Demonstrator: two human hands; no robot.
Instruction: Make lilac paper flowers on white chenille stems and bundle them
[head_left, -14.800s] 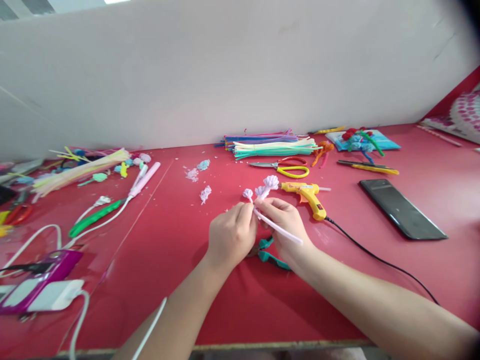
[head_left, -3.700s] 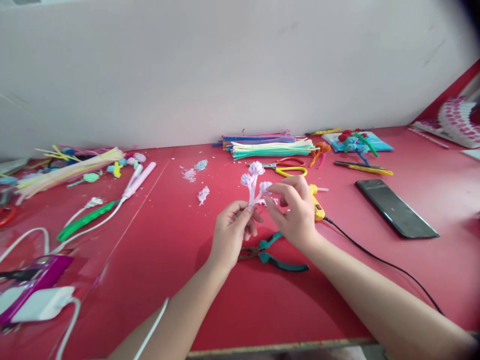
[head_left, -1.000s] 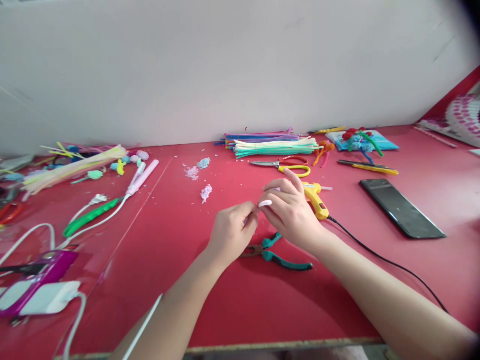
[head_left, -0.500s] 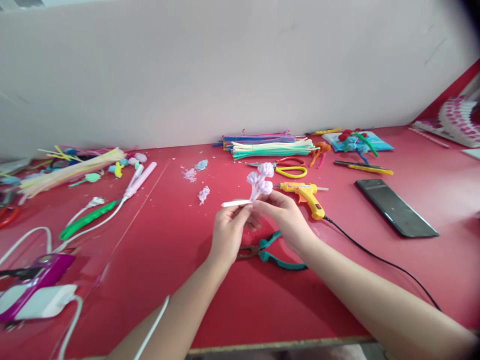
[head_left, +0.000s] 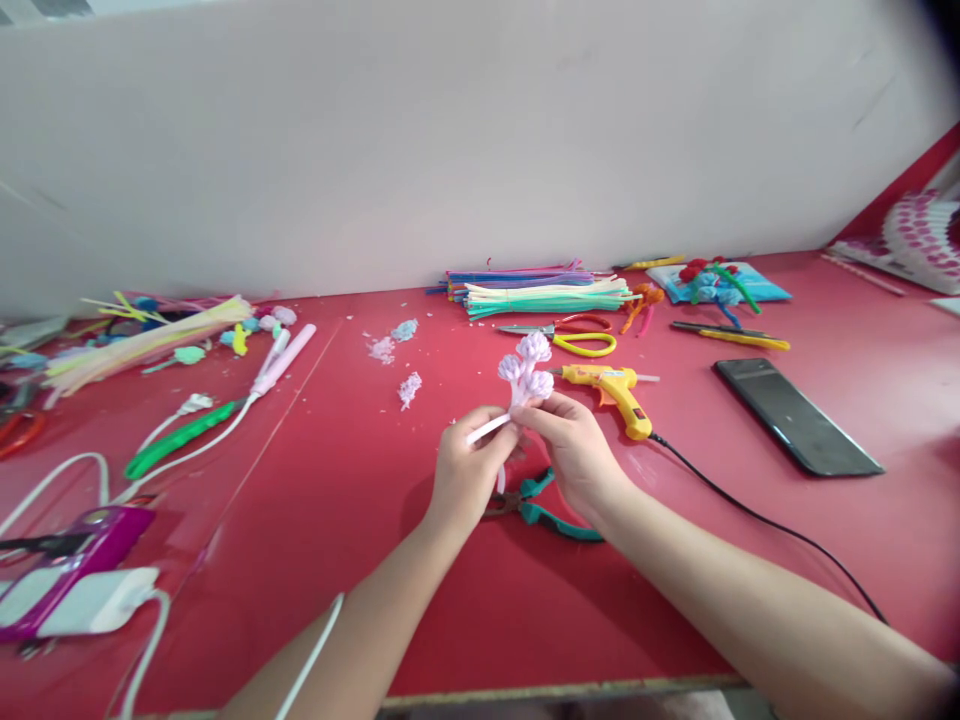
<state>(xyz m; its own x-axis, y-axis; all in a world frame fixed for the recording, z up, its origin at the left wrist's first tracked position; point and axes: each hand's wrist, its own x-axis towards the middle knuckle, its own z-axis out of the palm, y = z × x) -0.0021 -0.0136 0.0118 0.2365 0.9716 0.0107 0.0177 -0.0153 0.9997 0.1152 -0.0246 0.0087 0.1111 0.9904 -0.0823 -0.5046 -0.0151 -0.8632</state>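
Observation:
Between my hands stands a pale lilac pipe-cleaner flower (head_left: 532, 368) with three round fluffy heads, pointing up. My right hand (head_left: 574, 445) pinches the base of its stems between thumb and fingers. My left hand (head_left: 469, 468) is closed around a white strip (head_left: 487, 430) that meets the flower's base. A pale tail hangs below the fingers; whether it belongs to the strip I cannot tell. Below the hands lie teal-handled pliers (head_left: 559, 520), their jaws partly behind my left hand. Just right of the flower is a yellow glue gun (head_left: 619, 390) with a black cord.
Scissors (head_left: 585, 343) and bundled pipe cleaners (head_left: 547, 297) lie at the back. A phone (head_left: 795, 415) and a yellow cutter (head_left: 742, 336) are on the right. On the left are a pink iron-like tool (head_left: 283, 362), a green-handled tool (head_left: 180, 440), and a power strip (head_left: 82, 570) with white cables.
The flower has shifted slightly right and down. The white strip, level before, now slants down to the left, and a pale tail shows under my fingers.

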